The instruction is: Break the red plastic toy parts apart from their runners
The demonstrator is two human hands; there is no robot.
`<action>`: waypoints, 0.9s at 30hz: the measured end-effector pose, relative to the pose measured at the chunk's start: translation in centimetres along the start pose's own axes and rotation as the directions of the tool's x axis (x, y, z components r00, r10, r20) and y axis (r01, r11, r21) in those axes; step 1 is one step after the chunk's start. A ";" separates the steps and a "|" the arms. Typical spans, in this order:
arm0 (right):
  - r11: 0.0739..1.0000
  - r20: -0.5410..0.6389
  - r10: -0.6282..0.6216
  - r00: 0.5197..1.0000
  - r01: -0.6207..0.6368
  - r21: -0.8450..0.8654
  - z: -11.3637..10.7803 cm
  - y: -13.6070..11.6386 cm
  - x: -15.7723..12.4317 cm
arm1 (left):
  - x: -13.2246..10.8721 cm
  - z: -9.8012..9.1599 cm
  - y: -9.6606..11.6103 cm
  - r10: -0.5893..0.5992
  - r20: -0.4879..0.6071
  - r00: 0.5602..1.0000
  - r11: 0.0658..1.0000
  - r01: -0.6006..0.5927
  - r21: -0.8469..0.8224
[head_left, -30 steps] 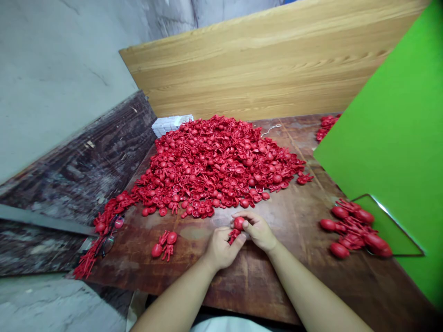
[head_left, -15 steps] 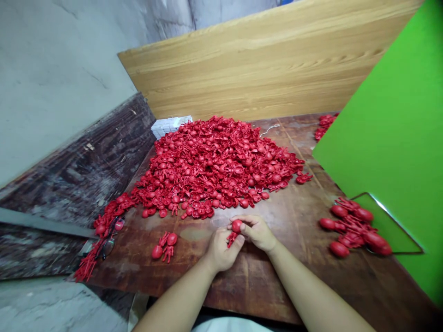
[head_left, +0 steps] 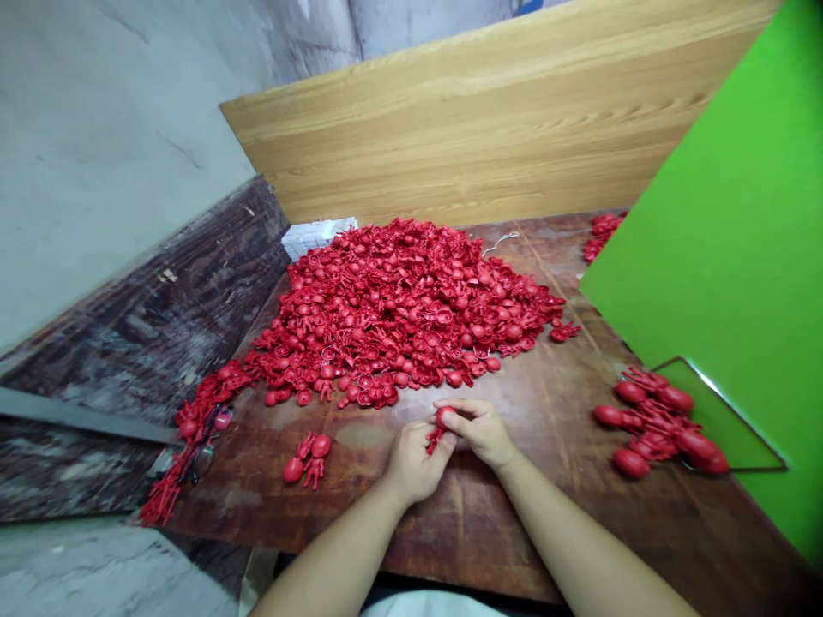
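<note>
Between my two hands is a small red plastic figure (head_left: 445, 417) with a round head and thin limbs. My left hand (head_left: 417, 458) is closed on its lower body. With thumb and fingers, my right hand (head_left: 481, 431) grips its round head. Part of the figure is hidden by my fingers. Just beyond my hands rises a large heap of red figure parts (head_left: 411, 308), with heads, bodies and hollow half shells mixed together. A pair of loose red figures (head_left: 309, 458) lies on the table to the left of my hands.
Several red figures (head_left: 662, 424) lie at the right by a metal wire frame (head_left: 739, 403) and a green panel (head_left: 720, 257). Eyeglasses (head_left: 203, 458) rest among red pieces at the left edge. A white stack (head_left: 315, 237) stands behind the heap, before a wooden board (head_left: 450, 120).
My hands have shifted very slightly to the right with the red figure still held between them. The heap and the loose figures are as before.
</note>
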State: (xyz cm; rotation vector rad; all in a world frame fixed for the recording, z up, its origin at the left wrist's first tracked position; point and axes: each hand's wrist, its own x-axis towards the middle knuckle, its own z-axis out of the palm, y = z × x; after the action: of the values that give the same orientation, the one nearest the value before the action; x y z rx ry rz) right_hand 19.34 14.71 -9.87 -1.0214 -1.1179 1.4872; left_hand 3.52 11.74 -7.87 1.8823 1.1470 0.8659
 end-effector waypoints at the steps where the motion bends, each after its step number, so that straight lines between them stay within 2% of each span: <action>1: 1.000 -0.019 -0.007 1.000 0.006 -0.006 0.0 -0.1 0.0 | 0.0 0.0 -0.1 -0.018 -0.019 1.000 1.000 0.018 0.007; 3: 1.000 -0.050 -0.017 0.999 0.016 -0.019 0.1 -0.1 0.0 | -0.1 -0.1 -0.2 -0.046 -0.038 0.998 0.999 0.046 -0.002; 8: 0.999 -0.089 -0.038 0.995 0.035 -0.034 0.1 0.1 0.2 | -0.4 -0.4 -0.4 -0.051 -0.004 0.999 0.995 0.051 -0.090; 11: 0.998 -0.101 -0.059 0.993 0.058 -0.018 -0.1 0.2 0.5 | -0.4 -0.2 -0.6 -0.093 -0.110 0.990 0.993 0.084 -0.086; 13: 0.998 -0.082 -0.060 0.995 0.061 0.005 -0.2 0.2 0.6 | -0.3 0.0 -0.8 -0.152 -0.214 0.965 0.982 0.122 -0.145; 15: 0.999 -0.023 -0.046 0.999 0.047 0.027 -0.2 0.2 0.6 | -0.1 0.0 -1.1 -0.226 -0.285 0.931 0.950 0.147 -0.274; 19: 1.000 0.173 0.005 0.985 -0.008 0.020 0.3 0.0 0.1 | 0.0 -0.2 -2.0 -0.304 -0.327 0.895 0.893 0.149 -0.424; 23: 0.998 0.331 0.053 0.942 -0.060 0.011 0.4 -0.4 -0.4 | -0.1 -0.3 -2.1 -0.280 -0.271 0.921 0.899 0.152 -0.411; 27: 0.995 0.415 0.055 0.908 -0.083 0.050 -0.5 -0.5 -0.4 | -0.1 -0.6 -0.9 -0.152 -0.132 0.980 0.944 0.105 -0.312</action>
State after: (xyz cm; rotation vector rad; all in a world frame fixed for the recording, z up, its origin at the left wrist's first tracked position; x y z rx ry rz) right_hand 20.01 14.45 -9.45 -0.7200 -1.3253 1.8417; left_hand 2.61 12.10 -8.33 1.4951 1.1417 1.0626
